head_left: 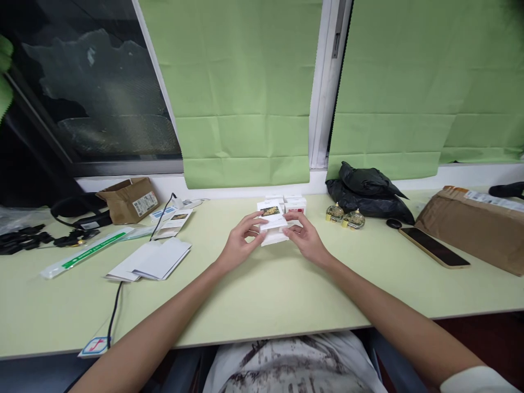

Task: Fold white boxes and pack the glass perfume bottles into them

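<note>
Creased curtain (245, 93); fingers (249, 222) hold cardboard box (274, 222).

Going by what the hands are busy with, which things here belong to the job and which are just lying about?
Likely in the job:
white box, held by left hand and right hand
small boxes behind it
flat white cards, perhaps

Apparently lying about:
phone
black bag
open brown box

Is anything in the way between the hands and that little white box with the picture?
Nothing I can see. The left hand and right hand already hold the small white box. Other white boxes sit behind it.
</note>
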Demonstrator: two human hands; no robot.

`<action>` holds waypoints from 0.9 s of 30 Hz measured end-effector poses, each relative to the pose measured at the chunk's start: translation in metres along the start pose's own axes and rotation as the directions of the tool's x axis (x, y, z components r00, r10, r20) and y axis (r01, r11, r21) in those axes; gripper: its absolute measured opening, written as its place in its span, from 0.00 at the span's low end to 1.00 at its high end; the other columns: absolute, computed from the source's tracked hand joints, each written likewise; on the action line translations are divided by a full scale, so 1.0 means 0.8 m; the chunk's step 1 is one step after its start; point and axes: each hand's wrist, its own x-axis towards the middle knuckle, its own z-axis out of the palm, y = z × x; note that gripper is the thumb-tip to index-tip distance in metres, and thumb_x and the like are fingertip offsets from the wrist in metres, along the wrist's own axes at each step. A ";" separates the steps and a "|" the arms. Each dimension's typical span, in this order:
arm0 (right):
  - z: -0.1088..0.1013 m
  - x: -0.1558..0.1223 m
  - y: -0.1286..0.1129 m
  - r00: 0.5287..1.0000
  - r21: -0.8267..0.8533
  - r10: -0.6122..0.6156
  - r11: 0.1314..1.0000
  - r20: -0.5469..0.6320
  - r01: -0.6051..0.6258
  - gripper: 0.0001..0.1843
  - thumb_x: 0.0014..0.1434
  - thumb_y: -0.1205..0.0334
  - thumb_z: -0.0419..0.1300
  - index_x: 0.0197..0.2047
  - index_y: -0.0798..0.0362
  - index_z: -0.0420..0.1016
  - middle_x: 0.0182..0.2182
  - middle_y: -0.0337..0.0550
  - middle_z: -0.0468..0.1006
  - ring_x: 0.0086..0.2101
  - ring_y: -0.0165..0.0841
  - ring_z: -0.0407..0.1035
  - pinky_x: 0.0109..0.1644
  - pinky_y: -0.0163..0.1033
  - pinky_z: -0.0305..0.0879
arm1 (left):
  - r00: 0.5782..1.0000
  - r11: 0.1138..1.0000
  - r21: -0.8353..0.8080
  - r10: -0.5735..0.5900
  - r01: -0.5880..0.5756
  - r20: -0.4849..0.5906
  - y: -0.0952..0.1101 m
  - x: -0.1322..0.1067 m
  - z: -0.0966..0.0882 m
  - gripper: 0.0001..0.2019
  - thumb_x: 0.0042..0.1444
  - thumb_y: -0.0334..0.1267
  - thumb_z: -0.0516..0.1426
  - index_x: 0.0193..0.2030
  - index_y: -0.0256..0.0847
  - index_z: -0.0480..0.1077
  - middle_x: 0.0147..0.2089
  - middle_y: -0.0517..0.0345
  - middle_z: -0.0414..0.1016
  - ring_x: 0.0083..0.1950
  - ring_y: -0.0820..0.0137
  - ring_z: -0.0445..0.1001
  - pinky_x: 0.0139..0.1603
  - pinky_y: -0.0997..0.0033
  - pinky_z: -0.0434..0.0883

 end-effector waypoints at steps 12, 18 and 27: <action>-0.001 0.001 -0.010 0.998 0.102 0.056 0.993 -0.023 -0.053 0.19 0.62 0.43 0.68 0.51 0.44 0.80 0.58 0.44 0.68 0.43 0.34 0.73 0.47 0.44 0.81 | 0.997 0.999 -0.034 0.004 -0.001 0.080 0.011 -0.004 -0.002 0.22 0.66 0.50 0.63 0.65 0.51 0.72 0.79 0.47 0.56 0.57 0.62 0.77 0.59 0.55 0.80; 0.003 -0.001 -0.007 0.998 0.135 0.069 0.988 0.016 -0.070 0.21 0.59 0.46 0.72 0.52 0.43 0.79 0.64 0.44 0.66 0.41 0.31 0.74 0.54 0.49 0.79 | 1.000 0.999 -0.025 -0.027 0.027 0.003 0.007 -0.002 0.004 0.18 0.67 0.49 0.62 0.61 0.50 0.74 0.78 0.48 0.58 0.55 0.65 0.79 0.57 0.58 0.82; 0.001 -0.002 0.005 1.000 0.096 0.018 0.995 0.003 -0.018 0.17 0.62 0.45 0.71 0.49 0.44 0.80 0.62 0.45 0.67 0.41 0.33 0.76 0.50 0.48 0.81 | 0.999 0.998 -0.063 -0.024 0.022 -0.029 0.010 -0.002 0.010 0.15 0.68 0.49 0.62 0.57 0.49 0.76 0.76 0.50 0.59 0.59 0.64 0.77 0.58 0.57 0.82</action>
